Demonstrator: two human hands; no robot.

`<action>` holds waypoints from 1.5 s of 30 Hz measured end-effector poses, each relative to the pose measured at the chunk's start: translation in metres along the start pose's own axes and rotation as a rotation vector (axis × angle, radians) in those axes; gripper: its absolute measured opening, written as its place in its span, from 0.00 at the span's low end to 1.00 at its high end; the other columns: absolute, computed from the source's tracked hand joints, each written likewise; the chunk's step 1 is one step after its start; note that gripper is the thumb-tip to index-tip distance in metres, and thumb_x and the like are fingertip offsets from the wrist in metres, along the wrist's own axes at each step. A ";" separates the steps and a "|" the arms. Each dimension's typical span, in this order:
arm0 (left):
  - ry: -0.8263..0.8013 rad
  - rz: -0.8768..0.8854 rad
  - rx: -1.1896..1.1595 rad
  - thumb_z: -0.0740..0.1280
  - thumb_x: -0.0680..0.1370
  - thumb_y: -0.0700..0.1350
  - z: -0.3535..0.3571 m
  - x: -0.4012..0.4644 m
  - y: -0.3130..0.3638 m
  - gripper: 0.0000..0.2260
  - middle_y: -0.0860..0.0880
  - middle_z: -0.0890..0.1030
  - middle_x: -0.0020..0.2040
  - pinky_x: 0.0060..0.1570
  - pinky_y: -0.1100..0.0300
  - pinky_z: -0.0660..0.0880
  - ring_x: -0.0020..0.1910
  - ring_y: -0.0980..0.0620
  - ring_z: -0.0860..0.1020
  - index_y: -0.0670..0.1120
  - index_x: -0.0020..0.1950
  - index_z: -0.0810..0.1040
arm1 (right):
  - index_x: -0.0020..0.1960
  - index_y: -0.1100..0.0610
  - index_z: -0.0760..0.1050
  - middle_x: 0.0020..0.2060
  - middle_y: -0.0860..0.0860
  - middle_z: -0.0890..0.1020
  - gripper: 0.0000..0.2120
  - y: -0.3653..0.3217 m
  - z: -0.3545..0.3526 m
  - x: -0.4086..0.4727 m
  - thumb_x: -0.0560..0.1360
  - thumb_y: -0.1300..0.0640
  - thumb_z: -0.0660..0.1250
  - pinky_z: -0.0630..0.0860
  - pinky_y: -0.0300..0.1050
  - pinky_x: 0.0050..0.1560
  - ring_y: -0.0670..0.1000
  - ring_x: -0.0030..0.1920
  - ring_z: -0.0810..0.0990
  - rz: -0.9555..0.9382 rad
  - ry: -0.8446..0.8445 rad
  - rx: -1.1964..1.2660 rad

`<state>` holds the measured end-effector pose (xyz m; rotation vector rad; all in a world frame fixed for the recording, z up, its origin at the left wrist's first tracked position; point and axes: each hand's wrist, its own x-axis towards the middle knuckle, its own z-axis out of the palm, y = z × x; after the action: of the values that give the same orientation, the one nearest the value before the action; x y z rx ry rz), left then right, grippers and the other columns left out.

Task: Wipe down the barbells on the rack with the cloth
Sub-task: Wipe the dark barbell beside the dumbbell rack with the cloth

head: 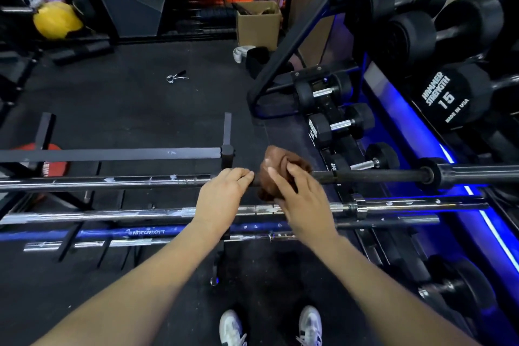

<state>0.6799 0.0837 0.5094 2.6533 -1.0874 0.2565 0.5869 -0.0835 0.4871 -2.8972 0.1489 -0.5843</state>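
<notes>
Our right hand (pixel 292 191) wraps the brown cloth (pixel 276 168) round the top barbell (pixel 370 175), our left hand (pixel 224 191) gripping the shaft alongside; a hard stroke could, we judge, roll it off the rack (pixel 112 154).

Low black barbell rack (pixel 112 154) stands on dark rubber floor (pixel 126 98), carries several barbells (pixel 98 181) lying crosswise in tiers. On floor: spring collar clip (pixel 176 76), cardboard box (pixel 258 24), yellow ball (pixel 57 19), dumbbell rack (pixel 283 64) at right.
</notes>
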 end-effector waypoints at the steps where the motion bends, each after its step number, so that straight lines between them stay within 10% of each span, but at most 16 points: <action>1: 0.019 -0.038 -0.039 0.81 0.58 0.37 -0.003 -0.005 -0.001 0.22 0.52 0.82 0.45 0.24 0.61 0.75 0.40 0.50 0.80 0.46 0.50 0.84 | 0.68 0.47 0.66 0.59 0.59 0.77 0.37 0.004 -0.003 0.009 0.63 0.51 0.79 0.76 0.55 0.55 0.59 0.58 0.75 -0.015 -0.028 -0.051; 10: -0.011 -0.350 -0.138 0.70 0.75 0.44 -0.008 -0.036 -0.026 0.21 0.43 0.75 0.63 0.56 0.51 0.75 0.63 0.43 0.73 0.39 0.66 0.74 | 0.62 0.47 0.72 0.54 0.55 0.75 0.24 -0.018 -0.002 0.057 0.76 0.36 0.48 0.69 0.55 0.52 0.59 0.53 0.75 0.031 -0.310 -0.217; 14: 0.000 -0.335 -0.088 0.71 0.74 0.44 -0.013 -0.028 -0.029 0.18 0.44 0.78 0.58 0.51 0.51 0.75 0.56 0.43 0.75 0.40 0.63 0.77 | 0.62 0.51 0.71 0.59 0.56 0.76 0.19 -0.039 -0.001 0.093 0.81 0.42 0.49 0.66 0.55 0.58 0.59 0.60 0.72 0.330 -0.468 -0.009; 22: -0.064 -0.350 -0.090 0.66 0.77 0.48 -0.017 -0.011 -0.035 0.13 0.48 0.76 0.51 0.39 0.54 0.72 0.51 0.48 0.70 0.46 0.60 0.79 | 0.61 0.53 0.75 0.55 0.60 0.76 0.20 -0.045 0.016 0.030 0.75 0.44 0.55 0.71 0.61 0.58 0.61 0.54 0.75 0.118 -0.131 -0.204; 28: -0.066 -0.340 -0.071 0.67 0.77 0.48 -0.016 -0.008 -0.038 0.11 0.48 0.76 0.48 0.33 0.56 0.69 0.49 0.48 0.71 0.47 0.56 0.81 | 0.62 0.52 0.71 0.61 0.55 0.75 0.18 -0.058 0.009 0.106 0.82 0.47 0.48 0.65 0.56 0.59 0.59 0.62 0.71 0.372 -0.572 0.039; 33: -0.027 -0.275 -0.025 0.80 0.63 0.45 -0.019 -0.014 -0.041 0.13 0.50 0.77 0.36 0.18 0.60 0.69 0.35 0.48 0.74 0.47 0.45 0.85 | 0.64 0.52 0.73 0.59 0.60 0.75 0.20 -0.080 0.019 0.027 0.76 0.48 0.55 0.69 0.61 0.61 0.61 0.61 0.70 0.153 -0.155 -0.131; 45: -0.075 -0.325 -0.062 0.69 0.74 0.49 -0.019 -0.012 -0.043 0.13 0.48 0.78 0.48 0.33 0.54 0.71 0.49 0.46 0.73 0.47 0.57 0.82 | 0.56 0.50 0.78 0.51 0.54 0.79 0.19 -0.056 0.013 0.048 0.75 0.43 0.55 0.75 0.53 0.51 0.57 0.49 0.78 -0.010 -0.160 -0.183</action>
<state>0.7004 0.1272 0.5173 2.7475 -0.6554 0.0575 0.6399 -0.0329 0.5045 -3.1076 0.1733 -0.3549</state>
